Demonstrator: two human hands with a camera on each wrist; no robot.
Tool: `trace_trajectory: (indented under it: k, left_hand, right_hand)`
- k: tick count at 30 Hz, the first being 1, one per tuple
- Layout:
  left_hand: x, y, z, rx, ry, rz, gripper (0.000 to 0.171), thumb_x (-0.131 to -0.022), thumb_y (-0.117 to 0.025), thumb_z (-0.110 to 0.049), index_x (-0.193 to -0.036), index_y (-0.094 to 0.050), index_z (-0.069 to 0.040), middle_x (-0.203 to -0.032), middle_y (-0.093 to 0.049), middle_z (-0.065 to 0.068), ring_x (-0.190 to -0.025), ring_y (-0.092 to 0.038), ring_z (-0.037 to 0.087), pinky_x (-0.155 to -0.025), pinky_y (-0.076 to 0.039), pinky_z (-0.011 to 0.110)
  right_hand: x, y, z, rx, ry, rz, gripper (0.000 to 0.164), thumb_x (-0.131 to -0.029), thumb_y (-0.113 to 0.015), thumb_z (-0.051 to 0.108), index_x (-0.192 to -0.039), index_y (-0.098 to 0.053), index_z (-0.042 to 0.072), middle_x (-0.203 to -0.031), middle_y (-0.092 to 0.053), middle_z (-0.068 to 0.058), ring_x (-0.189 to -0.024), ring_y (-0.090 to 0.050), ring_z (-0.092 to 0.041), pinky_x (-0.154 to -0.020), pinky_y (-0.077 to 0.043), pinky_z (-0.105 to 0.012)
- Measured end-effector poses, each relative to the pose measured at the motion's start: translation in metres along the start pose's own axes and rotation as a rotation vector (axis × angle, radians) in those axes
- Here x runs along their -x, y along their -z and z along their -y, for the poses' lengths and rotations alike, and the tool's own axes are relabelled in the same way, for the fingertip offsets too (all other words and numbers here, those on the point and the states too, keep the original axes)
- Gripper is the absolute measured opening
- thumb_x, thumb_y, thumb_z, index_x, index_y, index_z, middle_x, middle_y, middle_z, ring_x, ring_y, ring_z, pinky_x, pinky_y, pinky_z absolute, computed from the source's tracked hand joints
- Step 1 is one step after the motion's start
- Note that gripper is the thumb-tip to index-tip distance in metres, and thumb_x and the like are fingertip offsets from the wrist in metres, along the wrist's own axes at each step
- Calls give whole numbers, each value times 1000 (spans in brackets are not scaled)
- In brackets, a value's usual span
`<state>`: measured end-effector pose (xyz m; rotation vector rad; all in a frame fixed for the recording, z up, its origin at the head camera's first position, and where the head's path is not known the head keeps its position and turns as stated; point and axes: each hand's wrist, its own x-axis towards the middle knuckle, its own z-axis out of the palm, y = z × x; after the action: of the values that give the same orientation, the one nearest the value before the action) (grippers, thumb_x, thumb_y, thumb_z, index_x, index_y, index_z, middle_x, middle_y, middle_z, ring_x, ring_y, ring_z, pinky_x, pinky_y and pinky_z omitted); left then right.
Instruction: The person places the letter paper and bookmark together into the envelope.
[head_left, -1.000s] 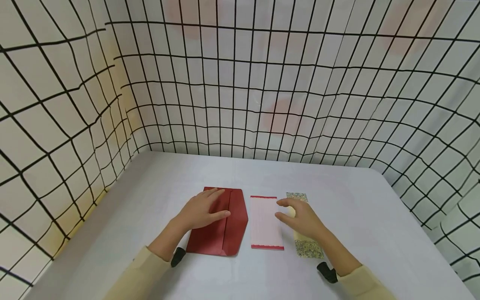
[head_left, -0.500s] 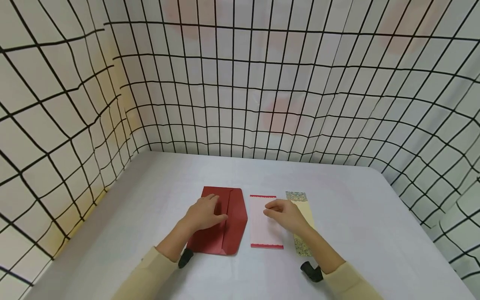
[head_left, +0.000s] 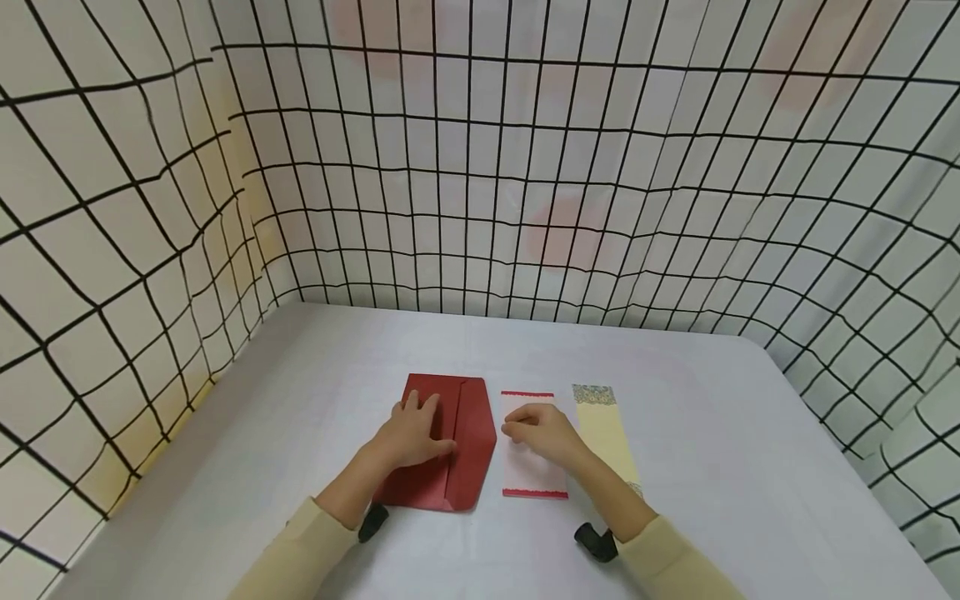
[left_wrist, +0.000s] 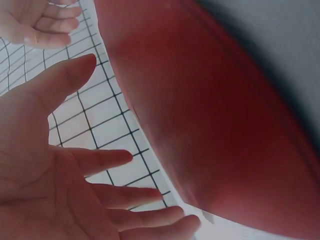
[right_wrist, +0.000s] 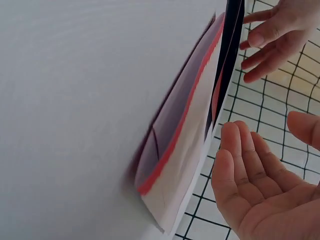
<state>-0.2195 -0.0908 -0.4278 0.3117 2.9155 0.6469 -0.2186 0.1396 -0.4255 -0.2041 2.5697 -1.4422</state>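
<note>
My left hand (head_left: 408, 433) is over the red envelope (head_left: 474, 446), its fingers spread and relaxed. In the left wrist view its palm and straight fingers show beside the envelope's large red face (left_wrist: 215, 110), with nothing in the grasp. My right hand (head_left: 547, 435) is above a pale pink envelope (head_left: 531, 479) with red scalloped ends, its fingers softly bent. The right wrist view shows that hand's fingers (right_wrist: 255, 170) holding nothing, apart from the pink envelope's gaping red-edged mouth (right_wrist: 185, 115). Right of it lies a yellow paper piece (head_left: 603, 425) with patterned ends, partly behind my right forearm.
All the paper items lie on a white-covered table (head_left: 337, 358). Behind it stands a pale wall with a black grid (head_left: 450, 200), continuing down both sides. Black wrist camera mounts (head_left: 596, 543) hang under the sleeves.
My right hand has moved left from beside the yellow piece to above the pink envelope, its fingers coming closer together. My left hand has shifted slightly nearer and right. The papers stay put.
</note>
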Motion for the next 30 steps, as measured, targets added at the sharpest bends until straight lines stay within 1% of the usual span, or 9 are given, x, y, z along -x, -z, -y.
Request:
trace_trajectory:
  k: [3, 6, 10, 14, 19, 23, 30]
  left_hand:
    - [1, -2, -2, 5, 50, 17, 86, -73, -73, -44, -140, -34, -6, -141, -26, 29, -115, -36, 44, -72, -50, 48]
    - [1, -5, -4, -12, 72, 18, 89, -72, -74, -46, -139, -34, -3, -139, -27, 32, -113, -38, 45, -71, -50, 47]
    - [1, -9, -7, -54, 73, 17, 91, -71, -74, -47, -138, -34, 1, -137, -29, 33, -111, -39, 45, -70, -50, 47]
    - [1, -10, -10, -101, 76, 19, 91, -71, -74, -47, -137, -35, 2, -137, -30, 33, -110, -40, 44, -70, -50, 46]
    - [0, -10, -10, -115, 71, 13, 87, -72, -73, -45, -136, -36, 2, -136, -32, 33, -108, -42, 45, -70, -51, 46]
    - [0, -8, -8, -93, 59, 7, 83, -73, -71, -43, -134, -37, 1, -134, -34, 32, -104, -45, 44, -69, -50, 45]
    - [1, -4, -1, -6, 61, -7, 79, -75, -68, -42, -136, -38, -1, -134, -38, 27, -103, -46, 40, -71, -49, 45]
  right_hand:
    - [-3, -3, -1, -29, -14, 29, 23, -86, -63, 21, -100, -65, 2, -84, -66, -7, -75, -62, -20, -68, -49, -34]
    - [-4, -5, -2, -36, -26, 68, 27, -86, -63, 22, -103, -63, 1, -87, -66, -7, -77, -62, -20, -70, -50, -34]
    - [-4, -6, -2, -3, -29, 95, 28, -86, -63, 25, -103, -62, 2, -89, -65, -5, -80, -61, -19, -72, -48, -35]
    - [-4, -7, -1, 18, -45, 85, 27, -86, -63, 26, -102, -63, 5, -89, -65, -4, -80, -60, -18, -72, -47, -36]
    - [-5, -7, -1, 40, -64, 64, 27, -86, -63, 27, -103, -63, 5, -89, -65, -2, -79, -60, -17, -71, -47, -36]
    - [-7, -7, -1, 22, -63, 60, 26, -86, -63, 24, -102, -63, 4, -89, -65, -2, -78, -62, -17, -71, -49, -35]
    - [-9, -9, 0, -32, -69, 77, 24, -86, -62, 20, -100, -64, 1, -85, -66, -6, -76, -62, -18, -70, -50, -33]
